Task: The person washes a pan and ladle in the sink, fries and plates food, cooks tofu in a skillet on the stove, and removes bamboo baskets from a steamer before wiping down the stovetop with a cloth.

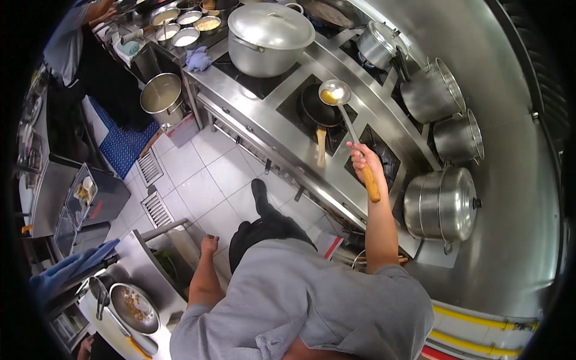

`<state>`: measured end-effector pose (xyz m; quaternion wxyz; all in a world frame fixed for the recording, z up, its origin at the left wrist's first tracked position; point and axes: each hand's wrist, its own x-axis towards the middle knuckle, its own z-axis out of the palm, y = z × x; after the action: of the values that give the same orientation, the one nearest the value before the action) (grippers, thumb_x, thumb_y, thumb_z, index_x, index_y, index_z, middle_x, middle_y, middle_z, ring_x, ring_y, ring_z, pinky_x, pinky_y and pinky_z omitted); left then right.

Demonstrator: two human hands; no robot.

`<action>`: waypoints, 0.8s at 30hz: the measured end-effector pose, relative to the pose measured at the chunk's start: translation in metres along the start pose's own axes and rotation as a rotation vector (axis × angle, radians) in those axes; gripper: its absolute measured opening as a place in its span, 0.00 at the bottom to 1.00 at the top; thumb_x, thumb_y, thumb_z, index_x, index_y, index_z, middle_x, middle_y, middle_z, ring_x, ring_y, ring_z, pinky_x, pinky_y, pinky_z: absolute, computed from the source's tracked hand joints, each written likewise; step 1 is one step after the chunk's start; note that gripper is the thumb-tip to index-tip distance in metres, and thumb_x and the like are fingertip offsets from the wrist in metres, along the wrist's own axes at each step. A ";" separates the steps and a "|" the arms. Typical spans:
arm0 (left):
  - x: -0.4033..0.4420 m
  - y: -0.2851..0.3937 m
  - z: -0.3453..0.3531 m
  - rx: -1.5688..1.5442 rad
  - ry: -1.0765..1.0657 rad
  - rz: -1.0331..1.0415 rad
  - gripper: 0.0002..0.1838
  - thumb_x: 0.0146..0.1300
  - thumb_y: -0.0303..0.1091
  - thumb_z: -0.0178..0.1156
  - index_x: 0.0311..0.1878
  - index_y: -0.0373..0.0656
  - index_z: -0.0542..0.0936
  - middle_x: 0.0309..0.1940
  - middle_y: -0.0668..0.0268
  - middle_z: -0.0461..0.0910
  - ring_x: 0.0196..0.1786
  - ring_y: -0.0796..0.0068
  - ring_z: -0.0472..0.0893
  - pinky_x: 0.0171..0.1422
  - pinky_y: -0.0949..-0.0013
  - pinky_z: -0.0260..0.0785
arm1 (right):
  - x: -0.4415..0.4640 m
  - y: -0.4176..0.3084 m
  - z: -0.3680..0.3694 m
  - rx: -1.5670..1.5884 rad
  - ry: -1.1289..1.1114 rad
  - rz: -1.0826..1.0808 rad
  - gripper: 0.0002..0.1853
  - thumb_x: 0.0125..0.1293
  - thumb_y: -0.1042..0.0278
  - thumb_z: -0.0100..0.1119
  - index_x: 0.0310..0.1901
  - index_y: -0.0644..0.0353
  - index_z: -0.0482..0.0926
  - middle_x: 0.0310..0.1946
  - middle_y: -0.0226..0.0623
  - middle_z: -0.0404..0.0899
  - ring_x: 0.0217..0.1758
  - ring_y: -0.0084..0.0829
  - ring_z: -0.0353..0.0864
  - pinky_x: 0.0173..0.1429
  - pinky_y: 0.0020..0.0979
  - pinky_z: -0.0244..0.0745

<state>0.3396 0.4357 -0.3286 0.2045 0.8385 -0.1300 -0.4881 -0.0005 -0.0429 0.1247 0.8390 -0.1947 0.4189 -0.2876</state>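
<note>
"Where's the ladle (335,94)?"

"Above the dark frying pan (312,114) on the stove (264,103), its bowl over the rim, with yellow liquid inside. I can't tell whether the two touch."

"And the right hand (366,162)?"

"Fingers clamped around the ladle's handle, by the top of the wooden grip. The left hand (209,244) is down at the person's side, near the metal counter (180,288) — its fingers curled together."

"What's beside the frying pan?"

"A big lidded pot (270,27) toward the front, and past that a purple cloth (197,59) near several small bowls (186,37). Along the wall side stand a long-handled pot (377,48), two tall pots (420,101) and a shiny lidded steamer (441,207)."

"Any writing?"

"There's a red label (96,209) on the grey bin (111,195) — too small to read."

"Farther out?"

"A deep metal bucket (161,95) with liquid in it, just off the stove's end. Another person (99,72) stands beyond it, near a blue patterned mat (123,147). Behind, at the left, a steel pan (135,307) holds browned bits."
</note>
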 end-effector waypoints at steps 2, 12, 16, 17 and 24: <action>-0.020 -0.014 -0.006 0.049 0.009 -0.021 0.25 0.56 0.50 0.64 0.46 0.37 0.82 0.46 0.49 0.83 0.53 0.50 0.81 0.59 0.56 0.72 | -0.010 0.018 -0.002 -0.257 0.137 -0.090 0.12 0.71 0.67 0.53 0.51 0.65 0.72 0.23 0.24 0.69 0.16 0.12 0.63 0.16 0.15 0.59; -0.030 -0.068 0.000 0.016 0.115 0.175 0.14 0.62 0.36 0.63 0.42 0.32 0.79 0.28 0.59 0.82 0.28 0.70 0.81 0.31 0.65 0.73 | -0.018 0.033 -0.021 -0.449 0.219 -0.199 0.15 0.64 0.66 0.62 0.48 0.65 0.76 0.23 0.26 0.70 0.17 0.15 0.62 0.19 0.20 0.58; -0.061 -0.014 -0.013 -0.031 0.014 0.035 0.20 0.58 0.46 0.64 0.44 0.37 0.82 0.37 0.53 0.85 0.38 0.59 0.84 0.43 0.60 0.76 | -0.016 0.018 -0.026 -0.369 0.176 -0.208 0.14 0.65 0.66 0.60 0.47 0.65 0.75 0.23 0.27 0.71 0.16 0.14 0.63 0.18 0.18 0.59; -0.068 0.003 -0.018 -0.099 -0.040 -0.019 0.18 0.59 0.44 0.64 0.44 0.38 0.81 0.34 0.57 0.85 0.31 0.65 0.84 0.35 0.63 0.77 | -0.018 0.010 -0.027 -0.139 0.047 -0.124 0.13 0.67 0.68 0.56 0.48 0.68 0.73 0.23 0.27 0.71 0.16 0.13 0.65 0.17 0.16 0.61; -0.070 0.066 -0.013 -0.290 -0.111 -0.012 0.19 0.61 0.41 0.64 0.48 0.36 0.77 0.29 0.61 0.83 0.25 0.73 0.80 0.26 0.70 0.73 | -0.048 -0.023 0.008 0.264 -0.184 -0.036 0.16 0.70 0.72 0.48 0.51 0.79 0.66 0.25 0.35 0.71 0.16 0.16 0.68 0.16 0.15 0.67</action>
<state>0.3157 0.4097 -0.2380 0.3130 0.7726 -0.0645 -0.5486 -0.0242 -0.0288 0.1709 0.8868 -0.1157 0.2953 -0.3362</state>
